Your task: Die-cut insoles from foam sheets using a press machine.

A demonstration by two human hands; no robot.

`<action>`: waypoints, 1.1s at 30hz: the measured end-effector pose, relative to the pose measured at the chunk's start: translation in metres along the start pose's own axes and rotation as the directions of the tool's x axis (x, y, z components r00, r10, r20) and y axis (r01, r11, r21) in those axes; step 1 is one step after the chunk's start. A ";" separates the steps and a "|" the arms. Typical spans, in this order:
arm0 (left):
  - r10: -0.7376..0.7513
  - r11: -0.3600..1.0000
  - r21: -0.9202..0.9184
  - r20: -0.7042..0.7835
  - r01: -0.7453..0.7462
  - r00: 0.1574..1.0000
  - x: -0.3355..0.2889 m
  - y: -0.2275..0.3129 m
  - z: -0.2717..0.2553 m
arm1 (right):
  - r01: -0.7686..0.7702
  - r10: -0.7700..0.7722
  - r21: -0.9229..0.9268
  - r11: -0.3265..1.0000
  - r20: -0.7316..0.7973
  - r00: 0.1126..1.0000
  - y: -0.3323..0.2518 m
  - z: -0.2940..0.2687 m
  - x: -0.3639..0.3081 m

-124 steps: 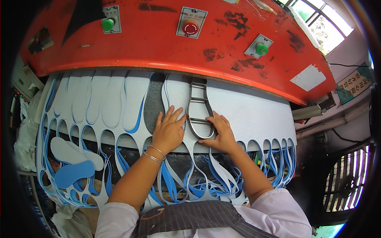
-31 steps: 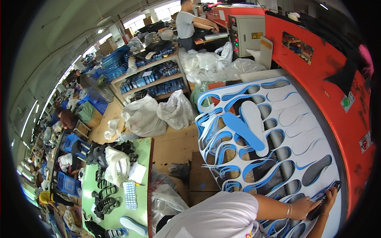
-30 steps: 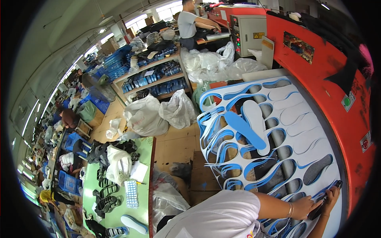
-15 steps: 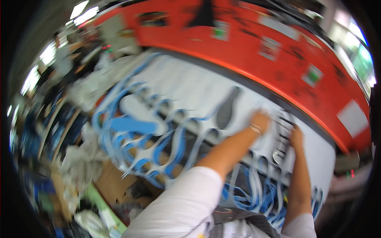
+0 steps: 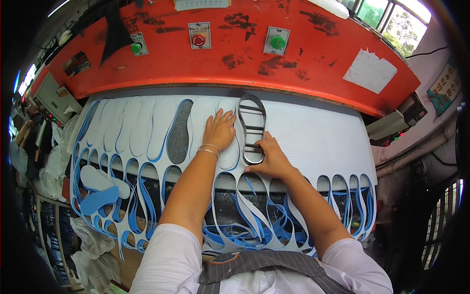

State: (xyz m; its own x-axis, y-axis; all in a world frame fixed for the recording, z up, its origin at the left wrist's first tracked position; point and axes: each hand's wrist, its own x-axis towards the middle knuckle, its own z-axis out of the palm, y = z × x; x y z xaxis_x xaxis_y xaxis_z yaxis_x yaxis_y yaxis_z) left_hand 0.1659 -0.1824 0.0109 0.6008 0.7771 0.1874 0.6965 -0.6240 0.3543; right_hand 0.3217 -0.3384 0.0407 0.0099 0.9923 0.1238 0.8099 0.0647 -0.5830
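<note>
Both palms pressed flat, gripping nothing, the left hand on the white foam sheet under the big red press, the right hand touching the sole-shaped metal cutting die lying on it.

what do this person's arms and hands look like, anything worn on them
Both forearms are bare, with short white sleeves ending near the elbows. The left hand has thin metal bangles at the wrist. The right hand shows no ring, watch or glove. A grey striped apron covers the chest.
</note>
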 end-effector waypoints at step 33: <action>0.023 0.815 -0.556 -0.246 -0.161 0.969 -0.067 -0.077 -0.117 | -0.026 0.033 0.027 0.999 -0.297 0.954 -0.054 -0.055 -0.021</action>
State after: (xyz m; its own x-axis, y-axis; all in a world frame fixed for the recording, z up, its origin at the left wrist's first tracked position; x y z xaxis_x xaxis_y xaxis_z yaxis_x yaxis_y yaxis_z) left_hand 0.0261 -0.1764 0.0783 0.5018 0.7589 0.4151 0.2531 -0.5877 0.7685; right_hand 0.3099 -0.3680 0.1132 0.2106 0.9174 0.3376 0.7929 0.0417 -0.6079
